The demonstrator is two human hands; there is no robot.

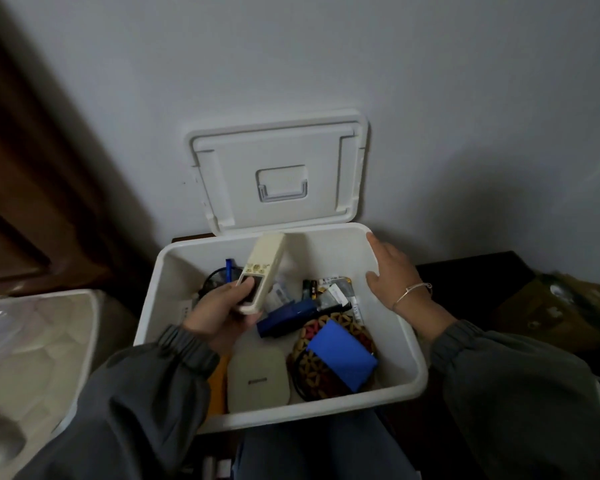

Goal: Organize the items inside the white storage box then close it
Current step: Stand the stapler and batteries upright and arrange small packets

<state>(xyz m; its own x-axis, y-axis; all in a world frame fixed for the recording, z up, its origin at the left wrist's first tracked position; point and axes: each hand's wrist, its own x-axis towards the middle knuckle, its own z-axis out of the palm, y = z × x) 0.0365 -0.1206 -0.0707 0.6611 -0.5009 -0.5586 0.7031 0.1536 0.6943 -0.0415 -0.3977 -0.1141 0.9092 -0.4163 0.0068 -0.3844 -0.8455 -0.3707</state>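
Against a pale wall, in the head view, the white storage box [281,415] sits open in front of the person, its lid [278,174] tipped back and leaning upright on the wall with the recessed handle facing the camera. The left hand [222,310] is raised over the left half of the box, fingers and thumb clamped around the lower end of a cream remote control [262,271] that tilts up and away toward the back rim. The right hand [392,271] lies flat with fingers spread apart on the right wall of the box, gripping nothing; a thin bracelet [414,289] circles its wrist. Inside, a cream rounded case [257,379] lies near the front wall, with an orange item partly hidden under the left sleeve just beside it. To the right, a bright blue pouch [342,351] rests on top of a woven patterned mat [312,368]. A dark blue flat object [286,317] lies in the middle, and small packets and batteries [329,289] are jumbled toward the back right. A white plastic-lined bin [32,348] stands to the left of the box.
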